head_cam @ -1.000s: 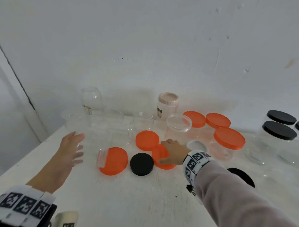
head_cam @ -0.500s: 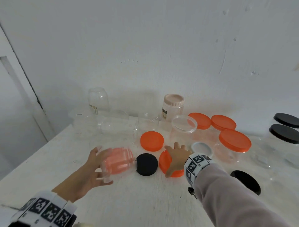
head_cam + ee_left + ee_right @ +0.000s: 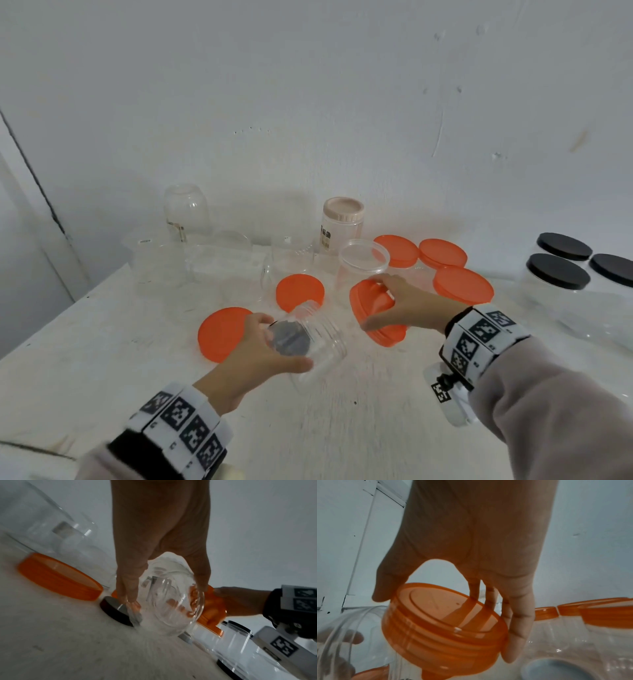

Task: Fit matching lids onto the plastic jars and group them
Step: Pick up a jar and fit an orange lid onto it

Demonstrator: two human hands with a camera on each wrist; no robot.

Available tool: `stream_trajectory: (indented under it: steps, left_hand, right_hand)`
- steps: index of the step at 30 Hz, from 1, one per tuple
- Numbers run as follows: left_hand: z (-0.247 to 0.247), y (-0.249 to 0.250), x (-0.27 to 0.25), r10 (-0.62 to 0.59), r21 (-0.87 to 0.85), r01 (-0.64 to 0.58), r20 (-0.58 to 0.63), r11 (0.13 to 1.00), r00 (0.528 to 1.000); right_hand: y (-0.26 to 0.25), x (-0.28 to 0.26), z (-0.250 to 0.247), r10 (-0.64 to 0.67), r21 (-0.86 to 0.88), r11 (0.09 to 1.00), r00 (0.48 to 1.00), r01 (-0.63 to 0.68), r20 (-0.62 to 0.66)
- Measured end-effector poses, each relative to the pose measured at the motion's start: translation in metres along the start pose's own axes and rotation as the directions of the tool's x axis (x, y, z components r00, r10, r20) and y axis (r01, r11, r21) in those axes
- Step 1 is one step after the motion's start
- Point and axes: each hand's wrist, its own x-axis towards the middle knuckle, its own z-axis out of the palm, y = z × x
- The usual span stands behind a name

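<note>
Table (image 3: 102, 359): white, carries all items.

Capped group, far right: clear jars with orange lids (image 3: 462, 284), black-lidded jars (image 3: 556, 275) beyond them.

Uncapped clear jars (image 3: 157, 263): far left, against the wall.

Loose orange lid (image 3: 222, 332): flat, left of the held jar; another (image 3: 299, 291) behind it.

Clear jar (image 3: 317, 337): off the table, centre near, tilted, mouth toward the far right. Left hand (image 3: 260, 353) fingers curled round its base end.

Orange lid (image 3: 443, 626): tilted, open side toward the jar, well right of it. Right hand (image 3: 407, 305) fingers and thumb clamped on its rim.

Step, judged: bring lid to jar. Square the lid to the mouth first, seat it flat, then turn; a tilted start would likely cross the threads.
</note>
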Motion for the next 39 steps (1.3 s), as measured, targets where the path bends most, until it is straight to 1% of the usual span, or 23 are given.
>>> stream_trajectory:
  steps: [2,7,9,13,15,21,25,28,30,34,37,39]
  left_hand:
    - [0.016,0.004,0.005,0.022,0.04,-0.023,0.024,0.999,0.999]
    - [0.05,0.014,0.013,0.101,0.247,-0.107,0.037,0.963,0.994]
    - [0.061,0.015,0.015,0.132,0.282,-0.144,0.059,0.949,0.989]
    - [0.079,0.012,0.014,0.224,0.335,-0.227,0.049,0.914,0.973]
    - [0.083,0.01,0.013,0.251,0.36,-0.262,0.077,0.895,0.965]
    - [0.08,0.009,0.008,0.232,0.359,-0.282,0.175,0.89,0.957]
    - [0.08,0.01,0.008,0.319,0.325,-0.383,0.234,0.865,0.919]
    - [0.081,0.011,0.008,0.363,0.223,-0.419,0.253,0.88,0.897]
    - [0.082,0.009,0.009,0.381,0.156,-0.424,0.245,0.892,0.892]
    - [0.08,-0.001,0.013,0.353,0.098,-0.386,0.249,0.917,0.902]
    - [0.078,-0.005,0.014,0.286,0.136,-0.319,0.217,0.938,0.933]
    - [0.078,-0.007,0.017,0.254,0.173,-0.292,0.213,0.94,0.943]
  right_hand:
    - [0.007,-0.008,-0.007,0.009,0.004,1.0,1.0,-0.009,-0.012]
    - [0.024,-0.028,-0.015,0.034,-0.045,0.998,0.999,-0.035,-0.031]
    - [0.029,-0.034,-0.016,0.03,-0.069,0.997,0.999,-0.032,-0.032]
    - [0.032,-0.043,-0.017,0.014,-0.096,0.995,1.0,-0.016,-0.018]
    - [0.031,-0.046,-0.016,0.009,-0.117,0.993,1.0,-0.009,-0.008]
    - [0.019,-0.052,-0.008,-0.016,-0.185,0.982,0.999,0.024,0.044]
    - [0.005,-0.051,0.002,-0.041,-0.255,0.965,0.995,0.064,0.096]
    - [-0.008,-0.046,0.01,-0.053,-0.338,0.935,0.987,0.102,0.151]
    - [-0.016,-0.043,0.015,-0.064,-0.394,0.91,0.983,0.129,0.175]
    - [-0.032,-0.033,0.019,-0.07,-0.486,0.858,0.975,0.166,0.211]
    - [-0.042,-0.028,0.021,-0.054,-0.543,0.82,0.97,0.178,0.237]
    - [-0.045,-0.025,0.023,-0.044,-0.571,0.799,0.967,0.186,0.253]
